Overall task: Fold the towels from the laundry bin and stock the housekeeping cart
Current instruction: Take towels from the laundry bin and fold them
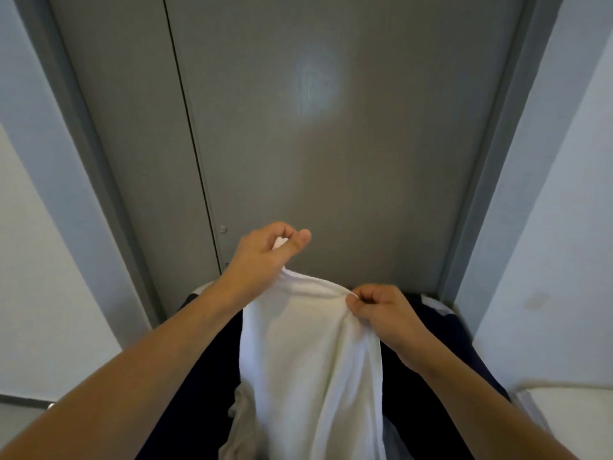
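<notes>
A white towel [308,353] hangs in front of me, held up by its top edge. My left hand [265,254] pinches one upper corner, raised higher and further away. My right hand [384,313] pinches the top edge lower down, on the right. The cloth drops in long folds past the bottom of the frame. Beneath it lies the dark interior of the laundry bin [431,343], with a greyish piece of cloth [242,423] showing at the towel's lower left.
A grey door [315,144] with a grey frame stands straight ahead, close behind the bin. Pale walls [49,260] close in on both sides. A white rounded object [570,410] sits at the lower right.
</notes>
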